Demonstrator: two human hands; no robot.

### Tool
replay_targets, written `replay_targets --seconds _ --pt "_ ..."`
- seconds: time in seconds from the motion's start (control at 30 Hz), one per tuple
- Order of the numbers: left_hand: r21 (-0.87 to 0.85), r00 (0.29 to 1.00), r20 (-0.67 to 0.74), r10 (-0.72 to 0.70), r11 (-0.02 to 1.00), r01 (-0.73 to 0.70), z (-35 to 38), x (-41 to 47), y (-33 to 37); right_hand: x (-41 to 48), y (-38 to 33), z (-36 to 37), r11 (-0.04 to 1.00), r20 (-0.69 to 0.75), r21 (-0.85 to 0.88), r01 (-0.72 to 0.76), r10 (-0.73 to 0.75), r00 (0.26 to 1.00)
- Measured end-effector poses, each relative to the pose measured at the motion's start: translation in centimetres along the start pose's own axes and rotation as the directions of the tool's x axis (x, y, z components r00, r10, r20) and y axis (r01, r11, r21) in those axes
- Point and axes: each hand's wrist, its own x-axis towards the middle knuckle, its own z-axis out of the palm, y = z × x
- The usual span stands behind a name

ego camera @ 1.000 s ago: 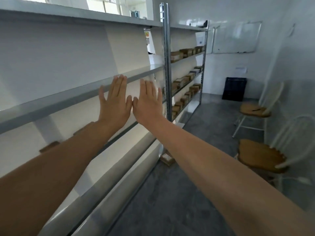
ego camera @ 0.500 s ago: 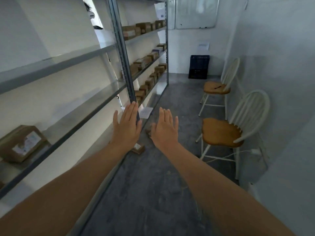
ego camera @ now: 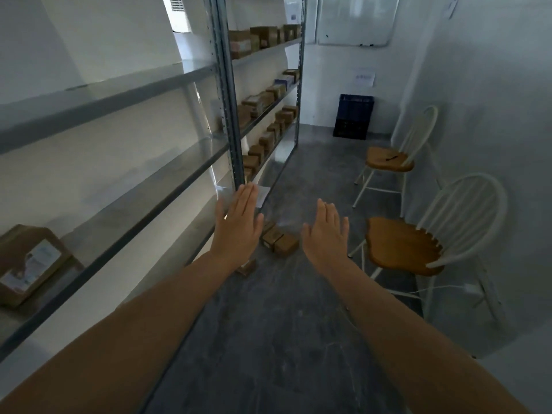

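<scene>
Now left hand (ego camera: 239,230) and right hand (ego camera: 327,234) hover apart, flat and empty; small cardboard boxes (ego camera: 282,242) sit on floor (ego camera: 283,324) ahead, between them, left slightly nearer.

Narrow rm: grey floor (ego camera: 283,339), metal shelving (ego camera: 227,115) one side, white chairs (ego camera: 400,249) opp., whiteboard (ego camera: 355,19) + dark crate (ego camera: 354,119) at far wall.

Legible text: none. Label on cardboard box (ego camera: 30,264) on my shelf (ego camera: 125,231), and wall notice (ego camera: 364,76): too blurred.
</scene>
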Motion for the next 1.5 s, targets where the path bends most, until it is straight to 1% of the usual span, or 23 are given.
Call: replay_targets --seconds 0.1,0.3,0.43,0.53,0.67,0.73,0.8,0.87,0.9,0.93,0.97,1.0,1.07,1.2,1.27,1.37,1.5 --pt "-0.020 1.000 0.015 -0.014 1.000 0.014 0.7 1.5 -3.7 2.4 -2.9 2.0 0.999 0.023 -0.038 0.025 -0.024 0.999" --pt "-0.052 0.997 0.048 -0.057 0.997 0.059 2.8 4.7 -10.4 6.2 -8.8 7.3 0.994 0.102 -0.052 0.094 -0.088 0.991" --pt "-0.062 0.996 0.057 -0.064 0.996 0.067 4.5 5.9 -13.9 7.8 -11.9 10.5 0.991 0.124 -0.056 0.125 -0.117 0.985" --pt "-0.037 0.995 0.080 -0.064 0.997 0.067 5.9 6.3 -16.0 8.6 -13.0 12.0 0.985 0.139 -0.080 0.152 -0.140 0.980" --pt "-0.070 0.990 0.101 -0.094 0.992 0.101 6.9 7.1 -16.9 9.2 -12.6 12.6 0.984 0.155 -0.113 0.137 -0.118 0.981" --pt "-0.079 0.991 0.107 -0.075 0.993 0.084 7.0 8.1 -16.4 9.9 -11.6 12.3 0.983 0.147 -0.140 0.121 -0.100 0.984" --pt "-0.090 0.995 0.094 -0.041 0.995 0.050 7.1 9.7 -15.4 11.0 -10.7 11.8 0.994 0.137 -0.097 0.054 -0.040 0.990" --pt "-0.100 0.997 0.073 -0.026 0.994 0.033 7.3 11.5 -13.8 12.5 -9.9 11.0 0.992 0.159 0.057 -0.108 0.098 0.982" --pt "-0.104 0.998 0.063 -0.026 0.994 0.033 7.5 12.4 -13.0 13.3 -9.6 10.6 0.971 0.178 0.144 -0.192 0.165 0.970" --pt "-0.105 0.998 0.056 -0.027 0.994 0.032 7.7 13.3 -12.0 14.2 -9.2 10.2 0.946 0.193 0.211 -0.248 0.208 0.959" --pt "-0.099 0.998 0.051 -0.022 0.995 0.027 7.9 14.1 -11.1 15.2 -8.8 9.7 0.930 0.198 0.248 -0.270 0.224 0.954" --pt "-0.092 0.999 0.047 -0.009 0.996 0.013 8.1 14.9 -10.1 16.1 -8.2 9.1 0.930 0.196 0.258 -0.263 0.216 0.956" --pt "-0.087 0.999 0.035 0.029 0.996 -0.026 8.5 16.6 -8.0 18.0 -6.8 8.1 0.952 0.174 0.227 -0.205 0.167 0.970" --pt "-0.121 0.997 -0.002 0.072 0.990 -0.071 9.3 20.8 -4.0 22.5 -3.3 6.5 0.973 0.135 0.189 -0.136 0.111 0.985" --pt "-0.092 0.997 -0.007 0.075 0.993 -0.075 9.9 22.7 -2.6 24.5 -1.5 6.1 0.970 0.142 0.193 -0.148 0.122 0.982" --pt "-0.042 0.998 -0.007 0.063 0.997 -0.063 11.3 24.9 -0.9 26.7 1.0 6.0 0.948 0.175 0.250 -0.197 0.156 0.972" --pt "-0.012 0.999 0.009 0.048 0.999 -0.048 13.6 26.7 1.5 28.4 4.0 6.3 0.959 0.183 0.237 -0.153 0.110 0.977"
